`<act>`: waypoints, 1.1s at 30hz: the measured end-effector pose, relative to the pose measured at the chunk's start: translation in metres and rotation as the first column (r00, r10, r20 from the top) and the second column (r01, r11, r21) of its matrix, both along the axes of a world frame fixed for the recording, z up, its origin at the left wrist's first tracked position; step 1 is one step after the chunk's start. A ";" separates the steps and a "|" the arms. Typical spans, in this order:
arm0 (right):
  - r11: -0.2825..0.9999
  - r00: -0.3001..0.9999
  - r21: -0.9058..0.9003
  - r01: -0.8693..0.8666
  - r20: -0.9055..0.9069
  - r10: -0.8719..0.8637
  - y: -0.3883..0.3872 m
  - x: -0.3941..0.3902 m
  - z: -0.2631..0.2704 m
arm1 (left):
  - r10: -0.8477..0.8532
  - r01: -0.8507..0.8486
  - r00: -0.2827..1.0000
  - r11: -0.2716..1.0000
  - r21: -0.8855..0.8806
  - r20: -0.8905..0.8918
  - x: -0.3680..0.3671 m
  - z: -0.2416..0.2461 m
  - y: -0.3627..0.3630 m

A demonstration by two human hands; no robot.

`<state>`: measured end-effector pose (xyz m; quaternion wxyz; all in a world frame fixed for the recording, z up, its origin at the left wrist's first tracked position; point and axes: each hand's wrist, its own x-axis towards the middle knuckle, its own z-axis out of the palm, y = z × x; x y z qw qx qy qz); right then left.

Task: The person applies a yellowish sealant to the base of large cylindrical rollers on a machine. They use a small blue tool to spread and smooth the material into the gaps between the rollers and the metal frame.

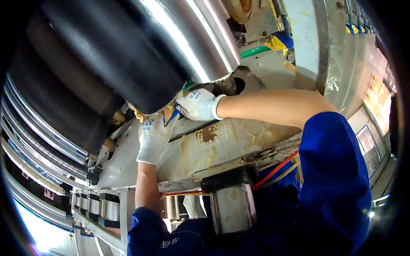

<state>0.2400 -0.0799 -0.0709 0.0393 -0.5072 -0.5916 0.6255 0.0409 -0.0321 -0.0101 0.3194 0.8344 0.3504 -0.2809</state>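
Both my hands wear white knit gloves and reach in at the end of a large black roller (150,86). My left hand (155,131) is at the roller's lower end; its fingers are largely hidden beneath and behind the edge. To its right, my right hand (197,104) is bent inward below a shiny metal roller (198,41), fingertips beside a blue-edged brown piece (168,115) between the hands. Whether either hand grips that piece cannot be made out. Yellowish residue (136,112) clings around the black roller's rim.
A stained, pale metal machine frame (208,137) runs beneath my forearms. A pneumatic cylinder (232,204) stands close to my body, near a red hose (275,169). A green hose (256,52) lies behind the metal roller. More metal rollers (48,128) are at left.
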 end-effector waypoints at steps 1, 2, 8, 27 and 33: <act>1.000 1.000 -0.009 -0.008 -0.002 0.008 0.002 -0.001 0.001 | -0.093 0.091 0.995 0.994 0.057 0.038 -0.004 0.004 0.000; 0.999 0.999 -0.016 -0.046 0.009 0.046 0.001 -0.004 0.000 | -0.188 0.179 0.980 0.977 0.117 0.071 -0.008 0.009 -0.001; 0.962 0.962 -0.021 -0.271 0.027 0.271 0.003 0.008 0.011 | -0.198 0.190 0.978 0.974 0.123 0.064 0.002 0.017 0.005; 0.995 0.992 -0.040 -0.094 0.083 0.097 0.005 -0.010 0.007 | -0.322 0.330 0.942 0.940 0.084 -0.099 0.007 0.036 0.017; 0.897 0.898 0.040 -0.440 0.025 0.440 0.011 0.012 0.018 | -0.210 0.207 0.978 0.968 0.139 0.003 -0.002 0.028 0.011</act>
